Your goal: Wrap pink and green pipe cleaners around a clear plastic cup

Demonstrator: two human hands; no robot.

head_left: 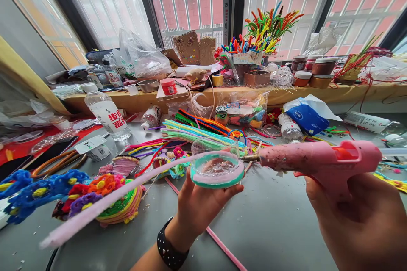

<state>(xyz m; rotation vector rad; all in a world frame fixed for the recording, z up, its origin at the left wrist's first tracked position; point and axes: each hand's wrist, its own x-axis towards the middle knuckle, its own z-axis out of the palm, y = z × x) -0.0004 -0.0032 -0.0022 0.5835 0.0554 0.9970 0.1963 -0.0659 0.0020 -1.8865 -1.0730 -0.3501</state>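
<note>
My left hand [199, 207] is closed around the underside of a clear plastic cup [219, 169], raised above the table. Teal and pale pink pipe cleaner wraps the cup's lower part. A long loose end of the pale pink pipe cleaner [104, 205] sticks out toward the lower left. In my right hand [359, 216] is a pink hot glue gun [321, 159], gripped by its handle. Its metal nozzle points left and is at the cup's right side; I cannot tell whether it touches.
Pipe-cleaner flowers [101, 186] and a rainbow-coloured coiled piece lie at left. A bundle of pipe cleaners [197, 131] is behind the cup. A plastic bottle [106, 112] stands at back left, and a blue tissue pack [307, 116] lies at back right. A pink pipe cleaner [224, 247] lies below.
</note>
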